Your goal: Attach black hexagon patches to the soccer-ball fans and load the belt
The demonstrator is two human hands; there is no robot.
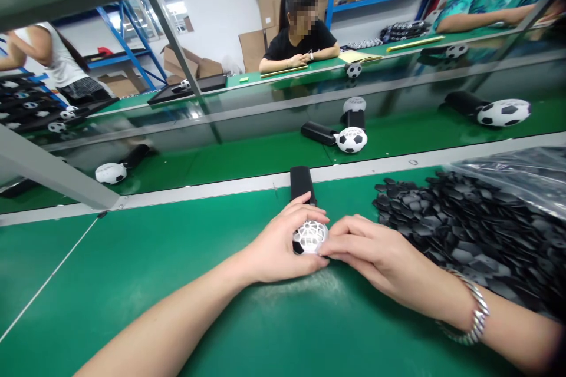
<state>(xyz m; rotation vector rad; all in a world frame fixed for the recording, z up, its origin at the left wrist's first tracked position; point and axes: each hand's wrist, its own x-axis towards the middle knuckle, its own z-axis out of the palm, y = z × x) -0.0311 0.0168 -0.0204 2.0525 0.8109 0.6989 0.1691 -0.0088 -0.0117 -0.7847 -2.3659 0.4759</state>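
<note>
A white openwork ball (311, 237) with a black patch on its left side lies on the green tabletop, joined to a black handle (301, 184) that points away from me. My left hand (285, 240) is wrapped round the ball's left side, thumb below and fingers above. At the ball's right edge, my right hand (369, 247) has its fingertips pinched together; whatever is between them is hidden. To the right of it lies a large heap of small flat black pieces (469, 235).
A clear plastic bag (522, 177) lies over the heap's back. Behind a metal rail (212, 185), a green belt carries soccer-patterned balls (352, 139) with black handles. A slanting metal post (53, 159) stands at left. People sit or stand across the line.
</note>
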